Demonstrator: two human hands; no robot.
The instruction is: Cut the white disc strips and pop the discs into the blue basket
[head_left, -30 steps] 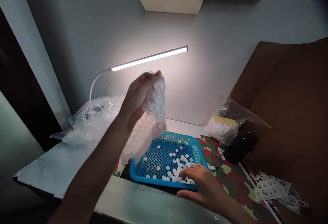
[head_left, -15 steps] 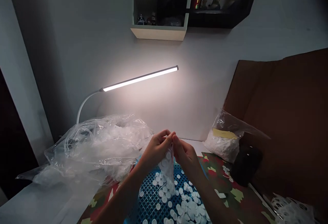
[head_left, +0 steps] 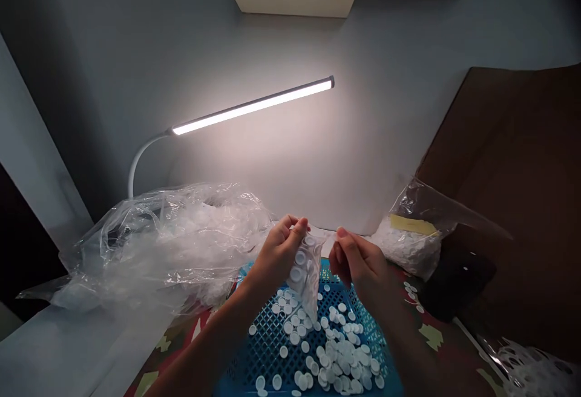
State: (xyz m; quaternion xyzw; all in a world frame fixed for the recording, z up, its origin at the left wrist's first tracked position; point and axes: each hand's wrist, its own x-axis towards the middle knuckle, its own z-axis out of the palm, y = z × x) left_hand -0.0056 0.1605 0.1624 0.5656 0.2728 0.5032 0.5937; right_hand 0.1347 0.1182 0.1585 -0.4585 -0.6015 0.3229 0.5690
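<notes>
My left hand (head_left: 278, 253) is closed on the top edge of a small clear plastic bag (head_left: 306, 273), which hangs down with white round discs showing inside. My right hand (head_left: 363, 259) is just to the right of the bag, thumb and forefinger pinched together. Whether a bit of plastic is between those fingertips cannot be made out. Below both hands sits a blue mesh basket (head_left: 269, 365). Loose white discs (head_left: 345, 353) lie in it, heaped toward the right and scattered toward the left.
A large clear bag (head_left: 172, 246) of whitish material fills the table's left side. Rear right are a bag of white pieces (head_left: 399, 242) with a yellow label and a black object (head_left: 456, 285). Perforated white plastic (head_left: 540, 364) lies near the cardboard (head_left: 512, 203). A lamp (head_left: 254, 106) glows above.
My right hand rose from the discs in the basket, met my left hand at the bag's top, then moved off to the right. My left hand brought the bag lower. The camera view shifted.
</notes>
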